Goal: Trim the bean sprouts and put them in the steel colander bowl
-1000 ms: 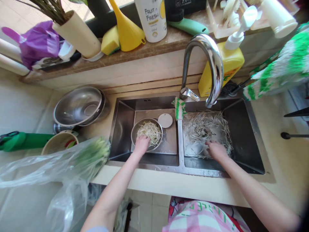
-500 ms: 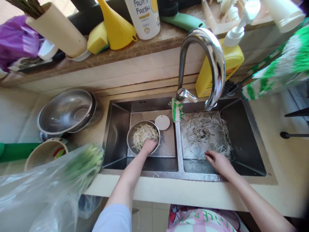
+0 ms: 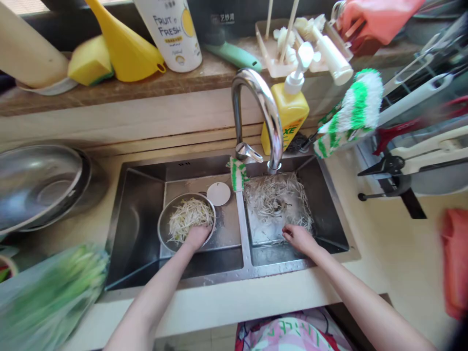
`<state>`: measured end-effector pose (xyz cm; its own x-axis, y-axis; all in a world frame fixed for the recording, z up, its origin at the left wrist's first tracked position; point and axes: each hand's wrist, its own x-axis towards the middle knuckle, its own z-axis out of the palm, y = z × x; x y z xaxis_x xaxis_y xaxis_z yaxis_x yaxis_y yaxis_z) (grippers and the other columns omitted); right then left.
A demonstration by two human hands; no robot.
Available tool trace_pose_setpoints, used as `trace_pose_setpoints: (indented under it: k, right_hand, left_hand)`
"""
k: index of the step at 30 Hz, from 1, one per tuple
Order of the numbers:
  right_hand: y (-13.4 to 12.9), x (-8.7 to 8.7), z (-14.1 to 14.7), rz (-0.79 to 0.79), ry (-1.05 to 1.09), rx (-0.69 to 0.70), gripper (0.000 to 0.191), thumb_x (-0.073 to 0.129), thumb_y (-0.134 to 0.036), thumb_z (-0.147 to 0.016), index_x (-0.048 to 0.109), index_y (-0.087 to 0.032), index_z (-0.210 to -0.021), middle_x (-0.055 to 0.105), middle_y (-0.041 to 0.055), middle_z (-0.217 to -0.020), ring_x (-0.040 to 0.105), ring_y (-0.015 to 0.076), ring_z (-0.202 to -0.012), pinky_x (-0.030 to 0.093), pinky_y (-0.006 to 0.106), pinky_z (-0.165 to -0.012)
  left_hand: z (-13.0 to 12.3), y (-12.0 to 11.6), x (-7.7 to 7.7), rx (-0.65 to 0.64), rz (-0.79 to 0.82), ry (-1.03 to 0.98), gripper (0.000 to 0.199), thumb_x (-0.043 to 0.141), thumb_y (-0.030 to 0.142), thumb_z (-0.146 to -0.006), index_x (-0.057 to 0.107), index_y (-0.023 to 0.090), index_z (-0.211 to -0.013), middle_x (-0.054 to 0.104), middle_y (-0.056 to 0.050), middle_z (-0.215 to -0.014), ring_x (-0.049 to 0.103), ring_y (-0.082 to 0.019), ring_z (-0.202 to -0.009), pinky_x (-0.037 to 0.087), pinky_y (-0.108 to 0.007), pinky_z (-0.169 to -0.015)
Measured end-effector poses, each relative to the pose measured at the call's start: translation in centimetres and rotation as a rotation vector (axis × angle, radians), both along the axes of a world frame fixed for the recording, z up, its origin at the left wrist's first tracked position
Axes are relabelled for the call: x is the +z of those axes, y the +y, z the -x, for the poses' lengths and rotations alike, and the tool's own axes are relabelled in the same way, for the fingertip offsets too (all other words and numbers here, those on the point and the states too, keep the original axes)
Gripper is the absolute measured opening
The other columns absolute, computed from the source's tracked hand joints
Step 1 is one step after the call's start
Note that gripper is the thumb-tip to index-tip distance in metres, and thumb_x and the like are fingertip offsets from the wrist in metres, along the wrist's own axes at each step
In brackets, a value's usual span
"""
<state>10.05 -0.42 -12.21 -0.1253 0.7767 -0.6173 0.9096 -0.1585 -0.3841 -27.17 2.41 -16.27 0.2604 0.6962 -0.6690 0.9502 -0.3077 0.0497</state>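
Observation:
A round metal bowl [image 3: 163, 238] stands in the left sink basin with a heap of pale bean sprouts [image 3: 190, 214] in it. My left hand [image 3: 198, 236] reaches over the bowl's near right side, its fingertips down among the sprouts and hidden. Over the near part of the right basin, my right hand [image 3: 297, 236] has its fingers pressed together; whatever they hold is too small to make out. Thin sprout scraps [image 3: 272, 192] lie wet on that basin's floor, around the drain. A white round disc [image 3: 218, 193] lies just behind the bowl, to its right.
The chrome faucet [image 3: 268, 105] arches over the right basin, beside a yellow soap bottle [image 3: 287, 114]. A striped cloth [image 3: 237, 174] hangs on the divider. Large metal bowls [image 3: 40, 185] and bagged green vegetables [image 3: 58, 287] are at left. Utensils [image 3: 417, 161] hang at right.
The view has swung to the right, so more of the utensils shows. My left hand remains in the bowl and my right hand stays over the right basin.

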Motion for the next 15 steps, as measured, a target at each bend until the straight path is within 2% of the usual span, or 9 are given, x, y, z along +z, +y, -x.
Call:
trace_pose_setpoints:
  k: [3,5,8,10,12,13,15]
  right_hand:
    - [2.3,-1.7,-0.5,0.063,-0.047,-0.001,0.018,0.051,-0.023,-0.076,0.065,-0.018,-0.085,0.067,0.0067,-0.088,0.060,0.0190,-0.086,0.040,0.024,-0.070]
    - [3.9,-3.2,-0.7,0.088,-0.098,-0.039,0.018,0.051,-0.022,-0.076,0.065,-0.017,-0.086,0.067,0.0097,-0.089,0.060,0.0204,-0.086,0.041,0.026,-0.070]
    - [5.3,-5.3,-0.4,0.122,-0.141,-0.100,0.023,0.046,-0.024,-0.080,0.064,-0.014,-0.090,0.065,0.0143,-0.093,0.060,0.0212,-0.087,0.042,0.027,-0.069]
    - [5.3,-6.3,0.3,0.172,-0.104,-0.100,0.021,0.049,-0.027,-0.080,0.065,-0.014,-0.084,0.067,0.0125,-0.086,0.061,0.0196,-0.080,0.043,0.026,-0.065]
    - [4.7,-6.7,1.3,0.232,-0.045,-0.089,0.023,0.052,-0.033,-0.078,0.065,-0.014,-0.076,0.067,0.0090,-0.070,0.062,0.0170,-0.064,0.044,0.025,-0.058]
    - [4.3,-6.8,1.7,0.257,-0.016,-0.086,0.024,0.053,-0.035,-0.077,0.065,-0.014,-0.072,0.066,0.0070,-0.063,0.060,0.0154,-0.057,0.044,0.024,-0.054]
    - [3.6,-6.9,2.2,0.281,0.030,-0.087,0.021,0.057,-0.033,-0.075,0.064,-0.015,-0.068,0.063,0.0035,-0.054,0.056,0.0126,-0.046,0.043,0.022,-0.047]
  left_hand:
    - [0.1,-0.4,2.1,0.062,-0.032,0.004,0.024,0.036,0.023,-0.082,0.058,0.016,-0.087,0.063,-0.012,-0.087,0.060,-0.022,-0.078,0.043,-0.030,-0.065]
    - [-0.4,-0.7,4.4,0.133,-0.082,-0.021,0.024,0.035,0.026,-0.083,0.057,0.017,-0.085,0.063,-0.009,-0.083,0.059,-0.021,-0.075,0.041,-0.028,-0.062]
    - [-2.8,-1.2,8.8,0.410,-0.232,-0.248,0.022,0.038,0.032,-0.081,0.055,0.019,-0.081,0.060,-0.003,-0.067,0.054,-0.015,-0.060,0.038,-0.025,-0.057]
    - [-6.0,-1.4,11.4,0.516,-0.227,-0.502,0.021,0.040,0.034,-0.080,0.055,0.019,-0.081,0.057,0.000,-0.063,0.051,-0.012,-0.056,0.038,-0.022,-0.055]
    - [-10.2,-1.0,12.8,0.541,-0.182,-0.687,0.019,0.041,0.032,-0.079,0.054,0.018,-0.079,0.056,0.001,-0.063,0.052,-0.011,-0.057,0.039,-0.020,-0.054]
    - [-12.5,-0.6,12.9,0.542,-0.176,-0.737,0.018,0.042,0.030,-0.079,0.054,0.018,-0.077,0.056,0.002,-0.063,0.052,-0.011,-0.056,0.039,-0.020,-0.054]
    - [-16.8,0.7,12.1,0.563,-0.182,-0.747,0.016,0.041,0.027,-0.078,0.054,0.017,-0.076,0.058,0.001,-0.062,0.054,-0.011,-0.057,0.039,-0.020,-0.054]
